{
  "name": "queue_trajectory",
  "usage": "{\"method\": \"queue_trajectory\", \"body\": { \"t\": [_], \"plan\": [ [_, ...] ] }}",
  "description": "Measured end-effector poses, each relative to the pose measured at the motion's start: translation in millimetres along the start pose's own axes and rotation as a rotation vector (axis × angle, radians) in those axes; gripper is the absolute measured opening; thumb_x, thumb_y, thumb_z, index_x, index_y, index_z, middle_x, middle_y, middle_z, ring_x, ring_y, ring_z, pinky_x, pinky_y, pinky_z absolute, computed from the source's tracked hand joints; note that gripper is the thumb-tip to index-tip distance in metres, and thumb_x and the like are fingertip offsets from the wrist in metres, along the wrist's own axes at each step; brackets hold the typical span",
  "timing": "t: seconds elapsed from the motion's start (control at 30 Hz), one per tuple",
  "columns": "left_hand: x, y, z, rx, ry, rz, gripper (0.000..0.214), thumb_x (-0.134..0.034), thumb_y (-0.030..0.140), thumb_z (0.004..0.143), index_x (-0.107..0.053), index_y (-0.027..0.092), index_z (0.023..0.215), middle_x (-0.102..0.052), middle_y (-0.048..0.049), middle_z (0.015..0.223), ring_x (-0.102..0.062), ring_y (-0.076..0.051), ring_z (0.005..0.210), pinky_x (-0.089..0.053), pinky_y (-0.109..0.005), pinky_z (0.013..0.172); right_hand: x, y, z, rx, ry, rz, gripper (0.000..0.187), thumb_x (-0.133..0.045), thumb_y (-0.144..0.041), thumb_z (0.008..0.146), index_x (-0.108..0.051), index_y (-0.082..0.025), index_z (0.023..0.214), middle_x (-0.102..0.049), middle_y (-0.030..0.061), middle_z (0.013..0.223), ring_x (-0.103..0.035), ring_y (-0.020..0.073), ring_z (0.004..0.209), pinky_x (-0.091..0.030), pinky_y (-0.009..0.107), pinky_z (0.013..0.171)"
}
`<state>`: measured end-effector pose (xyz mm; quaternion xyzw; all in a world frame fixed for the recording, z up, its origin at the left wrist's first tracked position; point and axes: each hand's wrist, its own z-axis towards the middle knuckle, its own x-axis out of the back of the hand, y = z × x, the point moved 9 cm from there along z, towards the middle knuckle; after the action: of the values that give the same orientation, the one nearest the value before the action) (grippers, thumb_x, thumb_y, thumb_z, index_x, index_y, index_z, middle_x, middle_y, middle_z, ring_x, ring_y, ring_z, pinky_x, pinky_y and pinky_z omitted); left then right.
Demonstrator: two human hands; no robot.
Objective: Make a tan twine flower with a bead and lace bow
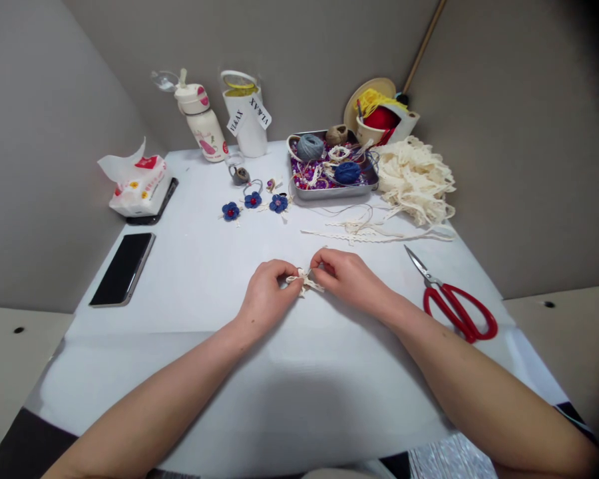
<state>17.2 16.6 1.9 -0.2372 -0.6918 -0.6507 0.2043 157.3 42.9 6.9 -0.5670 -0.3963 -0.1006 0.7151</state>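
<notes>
A small cream lace bow (307,282) is held just above the white table, between my two hands. My left hand (268,287) pinches its left side with thumb and forefinger. At the bow's upper right, my right hand (348,274) has its fingers closed on what looks like a thin thread coming from the bow's middle; the fingers partly hide it. Beyond the hands lie blue flower pieces with bead centres: a left one (230,211), a middle one (253,199) and a right one (278,203).
Red-handled scissors (462,313) lie at right. Lace strips (364,233) and a lace heap (414,179) sit behind. A metal tray (334,194) holds beads and yarn balls. A phone (123,269), tissue pack (140,186), bottle (204,130) and white cup (252,136) stand or lie farther left.
</notes>
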Motion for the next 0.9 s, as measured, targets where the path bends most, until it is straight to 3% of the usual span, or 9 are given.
{"method": "queue_trajectory", "body": {
  "t": [0.4,0.53,0.6,0.7,0.9],
  "plan": [
    [-3.2,6.1,-4.7,-0.120,0.008,0.005,0.009,-0.061,0.015,0.077,-0.068,0.022,0.079,-0.071,-0.0054,0.101,-0.062,-0.022,0.100,-0.046,-0.037,0.092,3.0,1.3,-4.1,-0.044,0.080,0.046,0.007,-0.053,-0.021,0.079,-0.060,-0.019,0.079,-0.051,-0.0043,0.062,-0.043,0.0108,0.058,-0.030,0.024,0.058],
    [4.7,8.3,-6.4,-0.147,0.082,0.022,0.008,-0.063,0.017,0.077,-0.069,0.021,0.080,-0.065,-0.0072,0.111,-0.057,-0.023,0.110,-0.043,-0.038,0.096,8.5,7.4,-6.2,-0.080,0.096,-0.010,0.019,-0.052,-0.023,0.083,-0.064,-0.018,0.097,-0.058,-0.0010,0.071,-0.050,0.0133,0.063,-0.036,0.025,0.062],
    [6.5,6.4,-6.9,-0.132,0.080,0.003,0.006,-0.063,0.018,0.078,-0.068,0.021,0.080,-0.065,-0.0063,0.102,-0.058,-0.021,0.102,-0.045,-0.036,0.092,12.6,7.7,-7.2,-0.055,0.115,-0.026,0.028,-0.048,-0.020,0.087,-0.062,-0.018,0.110,-0.065,0.0037,0.084,-0.057,0.0159,0.073,-0.041,0.027,0.069],
    [6.4,2.8,-7.7,-0.083,0.033,-0.043,0.005,-0.062,0.022,0.079,-0.067,0.021,0.077,-0.066,-0.0037,0.088,-0.060,-0.019,0.087,-0.046,-0.032,0.083,15.2,2.1,-8.8,0.035,0.119,0.000,0.032,-0.041,-0.015,0.090,-0.063,-0.019,0.113,-0.069,0.0072,0.099,-0.063,0.0182,0.087,-0.045,0.030,0.079],
    [8.2,-6.4,-17.1,0.132,-0.044,-0.134,0.011,-0.065,0.030,0.078,-0.071,0.020,0.079,-0.068,-0.0018,0.077,-0.054,-0.015,0.069,-0.041,-0.028,0.067,16.8,0.3,-11.2,0.026,0.133,0.150,0.021,-0.049,-0.015,0.091,-0.064,-0.022,0.103,-0.072,0.0018,0.089,-0.066,0.0158,0.082,-0.047,0.028,0.078]
  ]
}}
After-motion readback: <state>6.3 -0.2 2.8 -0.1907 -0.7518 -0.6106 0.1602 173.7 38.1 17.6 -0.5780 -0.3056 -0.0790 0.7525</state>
